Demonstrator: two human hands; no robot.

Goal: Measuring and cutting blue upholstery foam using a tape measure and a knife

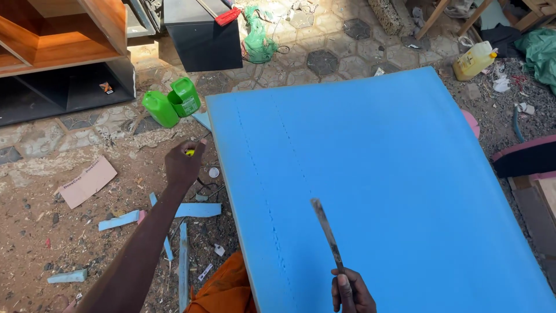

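A large blue foam sheet [376, 179] lies flat and fills the right of the head view, with two dashed lines running down its left part. My right hand [350, 293] is at the bottom edge, gripping a thin dark blade [326, 232] that points up over the foam near the dashed lines. My left hand [184, 163] is stretched out over the ground to the left of the foam's edge, closed on a small yellow object [190, 152]. An orange cloth [223, 287] shows at the bottom between my arms.
Two green plastic jugs [172, 103] stand beyond the foam's far left corner. A yellowish jerrycan [474, 59] sits at the far right. Blue foam strips [194, 210] and a cardboard piece [87, 181] lie on the dirt. A wooden cabinet [58, 35] and black box [202, 37] stand at the back.
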